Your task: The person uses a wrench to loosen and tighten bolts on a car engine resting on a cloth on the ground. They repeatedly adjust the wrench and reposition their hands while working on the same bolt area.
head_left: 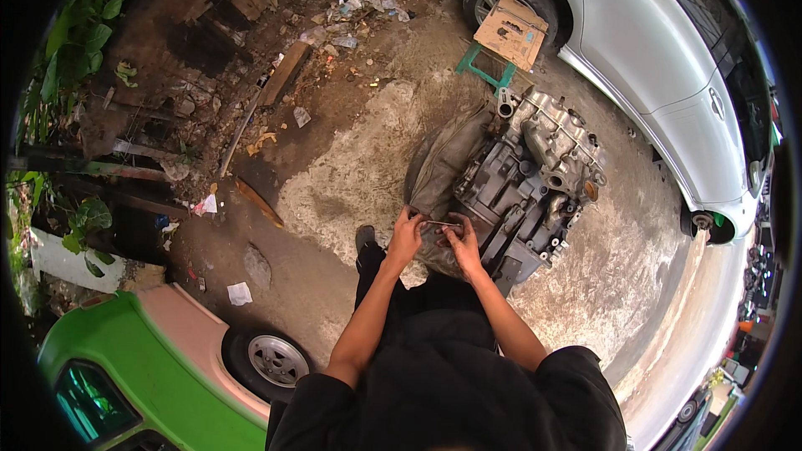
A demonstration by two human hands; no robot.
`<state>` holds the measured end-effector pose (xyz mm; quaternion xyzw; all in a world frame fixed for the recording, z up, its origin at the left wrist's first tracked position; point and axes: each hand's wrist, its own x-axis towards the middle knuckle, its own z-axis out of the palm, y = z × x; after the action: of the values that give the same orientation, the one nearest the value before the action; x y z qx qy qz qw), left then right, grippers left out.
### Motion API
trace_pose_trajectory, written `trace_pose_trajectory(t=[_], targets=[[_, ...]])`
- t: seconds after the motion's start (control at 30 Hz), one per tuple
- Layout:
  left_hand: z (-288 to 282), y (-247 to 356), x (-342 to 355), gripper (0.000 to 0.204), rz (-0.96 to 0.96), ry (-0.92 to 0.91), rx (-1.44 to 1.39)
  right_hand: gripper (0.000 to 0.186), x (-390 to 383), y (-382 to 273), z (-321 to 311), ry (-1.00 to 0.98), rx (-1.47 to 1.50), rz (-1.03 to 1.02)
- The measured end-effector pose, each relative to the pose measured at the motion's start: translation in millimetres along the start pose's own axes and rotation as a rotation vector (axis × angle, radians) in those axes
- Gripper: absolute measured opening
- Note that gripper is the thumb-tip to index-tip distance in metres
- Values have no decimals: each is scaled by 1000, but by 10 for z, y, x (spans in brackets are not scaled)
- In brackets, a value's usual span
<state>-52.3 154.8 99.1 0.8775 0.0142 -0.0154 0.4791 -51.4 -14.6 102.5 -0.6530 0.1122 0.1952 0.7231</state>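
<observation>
A thin, pale rod-like piece [442, 223] runs between my two hands, too small to tell its exact kind. My left hand [406, 238] pinches one end, and the fingers of my right hand [463, 247] close at the other. Just beyond and to the right of them lies a car engine [530, 175], with grey metal castings and dark parts. It rests on a dark, worn tyre-like round [434, 154], partly hidden by the engine and draped with dirty cloth or rubber.
A silver car [643, 42] stands at the upper right. By its wheel is a green stool [484, 68] with a cardboard-coloured board [512, 31] on top. A green and pink car [180, 334] is at the lower left. Litter [368, 7] and a wooden plank [284, 73] lie on the ground.
</observation>
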Motion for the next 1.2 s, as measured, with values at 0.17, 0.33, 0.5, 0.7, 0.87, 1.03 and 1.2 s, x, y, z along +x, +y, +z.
trace_pose_trajectory(t=[0.17,0.33,0.5,0.7,0.87,1.03,1.2], targets=[[-337,-174,415,23,170,-140,-133,27,157,123,212,143,-246,167],[-720,-308,710,20,315,-280,-145,29,116,64,620,235,160,307],[-1025,-358,864,18,340,-477,-281,19,-69,121,924,210,499,366],[-1112,-428,927,16,346,-689,-290,25,-298,281,1085,-30,888,265],[-927,-530,988,29,159,-486,-201,25,-152,455,889,250,860,178],[-874,-642,1031,25,71,-410,-306,16,303,706,559,622,680,185],[-869,-595,995,25,77,-368,-274,16,594,742,410,782,556,180]])
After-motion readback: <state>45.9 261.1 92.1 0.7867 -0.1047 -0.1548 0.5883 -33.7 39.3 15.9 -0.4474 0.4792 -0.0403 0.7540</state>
